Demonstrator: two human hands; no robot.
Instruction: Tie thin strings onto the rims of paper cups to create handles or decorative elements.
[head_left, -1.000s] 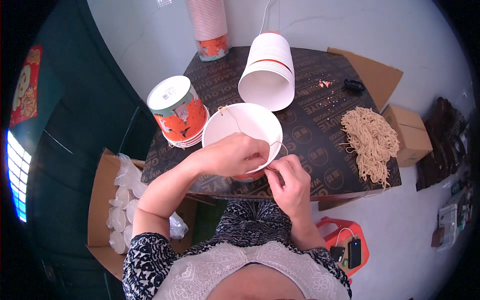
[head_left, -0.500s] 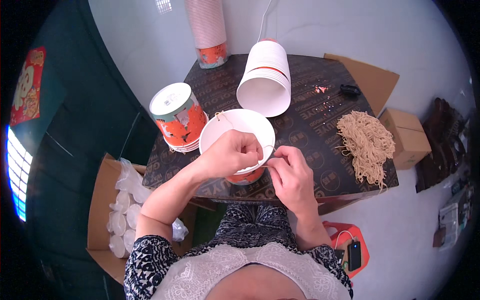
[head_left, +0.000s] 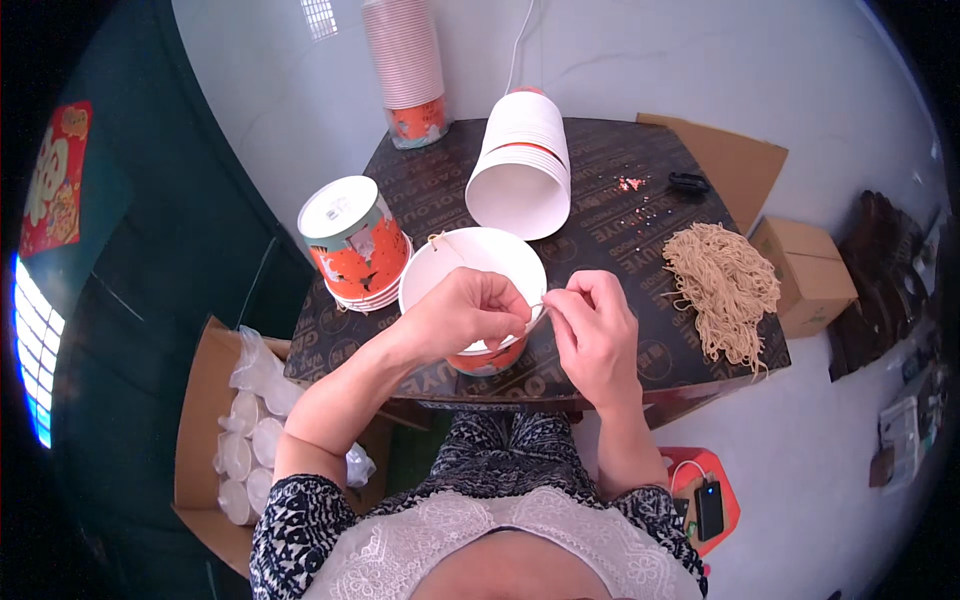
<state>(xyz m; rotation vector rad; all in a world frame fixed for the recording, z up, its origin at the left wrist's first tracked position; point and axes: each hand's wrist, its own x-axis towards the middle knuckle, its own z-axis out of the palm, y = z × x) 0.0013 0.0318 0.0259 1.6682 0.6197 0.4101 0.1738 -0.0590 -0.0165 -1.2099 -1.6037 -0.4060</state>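
Observation:
A white-lined paper bucket (head_left: pixel 425 262) with an orange outside stands upright near the table's front edge. A knotted tan string (head_left: pixel 437 240) sits at its far left rim. My left hand (head_left: pixel 470 312) reaches over the bucket's mouth, thumb and fingers pinched at its right rim. Beside it, just outside that rim, my right hand (head_left: pixel 597 335) is closed in a pinch. A short length of tan string (head_left: pixel 537 309) runs between the fingertips of both hands. Its join to the rim is partly hidden by my fingers.
Upside-down orange buckets (head_left: pixel 357 250) are stacked at the left. A nested row of white buckets (head_left: pixel 520 190) lies behind; a tall wrapped stack (head_left: pixel 405 70) stands farther back. A pile of tan strings (head_left: pixel 722 290) and a black object (head_left: pixel 688 183) are at the right. An open carton (head_left: pixel 190 440) holds round lids.
My right hand has risen and shifted slightly right, its fingers now more upright. My left fingers have opened out from a tighter curl into a pinch on the string at the rim.

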